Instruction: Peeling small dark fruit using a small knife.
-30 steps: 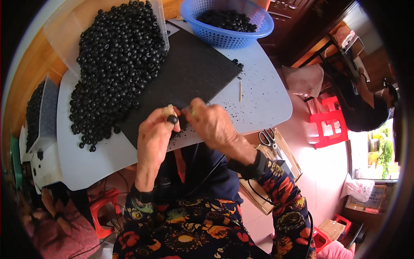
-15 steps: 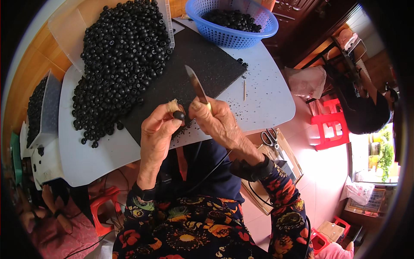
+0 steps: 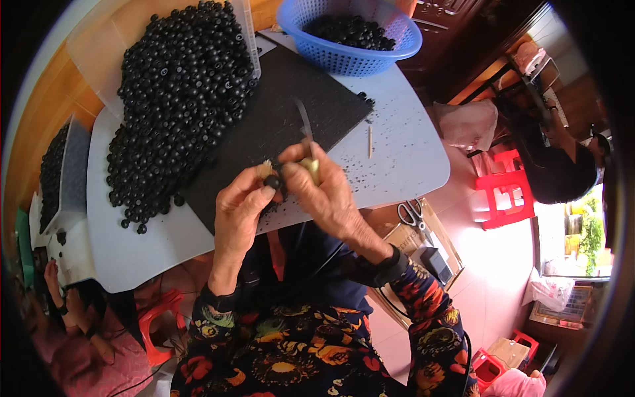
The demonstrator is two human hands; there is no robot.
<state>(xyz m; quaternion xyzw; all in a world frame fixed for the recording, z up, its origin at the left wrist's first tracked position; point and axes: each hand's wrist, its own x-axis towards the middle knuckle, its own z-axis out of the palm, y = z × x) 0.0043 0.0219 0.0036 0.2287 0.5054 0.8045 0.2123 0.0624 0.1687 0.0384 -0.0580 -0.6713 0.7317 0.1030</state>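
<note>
- Turned since the earlier frame: the knife (image 3: 310,170), blade blurred, gripped in my right hand (image 3: 324,192).
- My left hand (image 3: 242,200) pinches one round, glossy black bead (image 3: 271,181) above the near end of the mat (image 3: 271,99).
- Bare mat stretches far; heaped beads (image 3: 178,99) crowd its left.

Small workshop: worktable (image 3: 413,135) heaped with black pieces (image 3: 185,79), basket (image 3: 347,61), red stool (image 3: 526,196).

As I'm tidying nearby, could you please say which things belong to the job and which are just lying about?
Seemingly in use: black piece in left hand; knife in right hand; black mat; heaped pieces; blue basket.

Apparently lying about: scissors; pale stick; red stool.
</note>
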